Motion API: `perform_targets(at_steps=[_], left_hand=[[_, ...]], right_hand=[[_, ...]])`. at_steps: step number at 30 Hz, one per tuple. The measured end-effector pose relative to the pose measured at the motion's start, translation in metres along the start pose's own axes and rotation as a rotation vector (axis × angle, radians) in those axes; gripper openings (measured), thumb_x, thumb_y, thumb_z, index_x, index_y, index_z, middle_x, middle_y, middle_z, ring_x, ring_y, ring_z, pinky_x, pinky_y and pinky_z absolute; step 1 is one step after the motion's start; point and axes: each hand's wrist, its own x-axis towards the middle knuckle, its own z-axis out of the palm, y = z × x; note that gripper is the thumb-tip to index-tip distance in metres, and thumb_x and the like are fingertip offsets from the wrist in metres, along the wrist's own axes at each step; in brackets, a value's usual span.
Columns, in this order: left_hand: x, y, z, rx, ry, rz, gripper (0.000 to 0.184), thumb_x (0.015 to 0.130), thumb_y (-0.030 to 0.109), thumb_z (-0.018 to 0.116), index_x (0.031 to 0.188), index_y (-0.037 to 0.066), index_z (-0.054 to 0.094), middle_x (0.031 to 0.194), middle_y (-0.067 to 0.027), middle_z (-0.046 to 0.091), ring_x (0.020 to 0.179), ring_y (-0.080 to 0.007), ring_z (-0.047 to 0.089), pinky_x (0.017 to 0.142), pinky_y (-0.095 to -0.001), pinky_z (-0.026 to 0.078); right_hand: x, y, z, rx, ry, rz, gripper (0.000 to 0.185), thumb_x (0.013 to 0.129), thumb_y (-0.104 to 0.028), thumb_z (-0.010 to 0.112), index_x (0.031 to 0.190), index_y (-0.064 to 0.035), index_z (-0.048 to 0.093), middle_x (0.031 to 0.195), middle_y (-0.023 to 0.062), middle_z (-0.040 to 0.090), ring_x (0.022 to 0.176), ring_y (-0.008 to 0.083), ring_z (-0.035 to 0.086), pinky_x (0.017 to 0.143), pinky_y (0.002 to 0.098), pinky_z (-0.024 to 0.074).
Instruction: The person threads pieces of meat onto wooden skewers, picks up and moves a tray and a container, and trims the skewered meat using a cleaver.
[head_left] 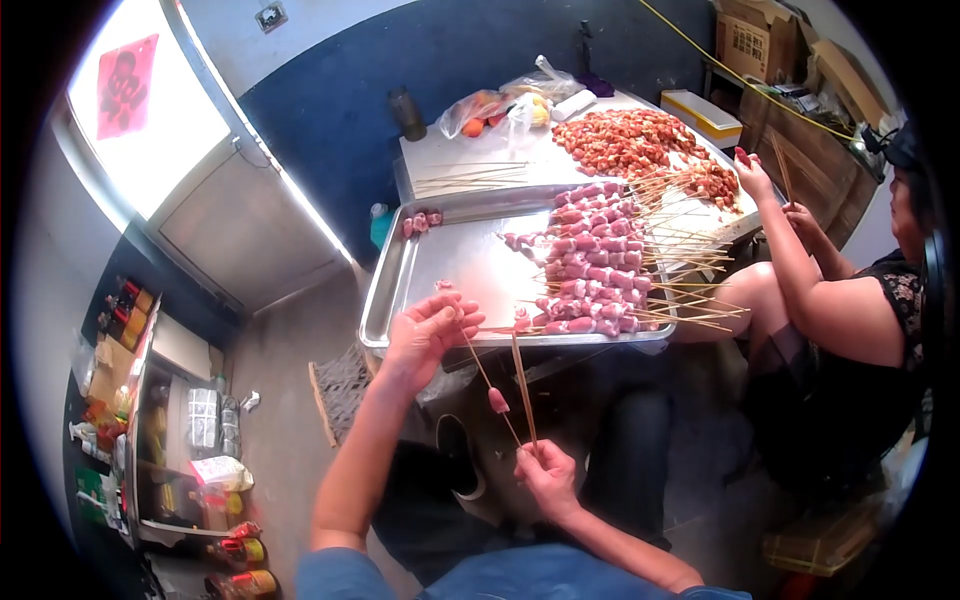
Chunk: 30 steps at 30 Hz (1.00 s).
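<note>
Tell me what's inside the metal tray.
In the metal tray, skewers of raw meat lie along the right side and a few meat pieces sit in the far left corner. Those skewers hide the floor beneath them.

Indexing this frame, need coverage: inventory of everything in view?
Silver rectangular metal tray: one, centre
Skewered pink meat: many, tray's right side
Pink meat chunks: few, tray's far-left corner
Thin tan stick with pink chunk: one, between hands
Bare tan sticks: few, right hand
Spare pale sticks: several, white table
Reddish diced heap: one, table
Clear bags, orange items inside: table's far side
Dark cylindrical container: one, beside bags
Brown cardboard box: one, upper right
Grey-white door, red sheet: one each, left
Mixed bottles: several, lower left
Co-worker: one, right
Left hand, right hand: one each
</note>
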Motion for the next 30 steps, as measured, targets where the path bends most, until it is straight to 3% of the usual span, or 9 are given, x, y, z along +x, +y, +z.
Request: perform_targets(at_steps=[14,19,30], left_hand=[[-0.020,-0.016,0.008,-0.040,0.031,0.040,0.022,0.089,0.007,0.064,0.108,-0.002,0.059,0.105,-0.0174,0.065,0.095,-0.0266,0.067,0.082,-0.0339,0.056],[-0.022,-0.018,0.006,-0.141,0.055,0.034,0.022,0.090,0.009,0.062,0.110,-0.002,0.058,0.105,-0.0180,0.065,0.097,-0.0273,0.067,0.084,-0.0364,0.056],[-0.027,-0.024,0.010,-0.053,0.029,0.075,0.020,0.091,0.008,0.060,0.108,-0.002,0.059,0.103,-0.0187,0.066,0.095,-0.0287,0.067,0.084,-0.0380,0.056]], right_hand=[[-0.006,0.002,-0.001,0.015,0.022,0.001,0.010,0.091,-0.013,0.061,0.089,-0.0030,0.060,0.069,-0.0012,0.060,0.061,0.0049,0.054,0.058,0.0200,0.0427],[-0.007,0.005,0.000,0.002,0.031,-0.016,0.010,0.091,-0.012,0.061,0.089,-0.0024,0.060,0.069,-0.0011,0.060,0.061,0.0052,0.054,0.058,0.0199,0.0430],[-0.007,0.006,0.000,0.039,0.031,-0.017,0.010,0.091,-0.012,0.062,0.091,-0.0023,0.061,0.069,-0.0019,0.059,0.062,0.0050,0.054,0.059,0.0205,0.0437]])
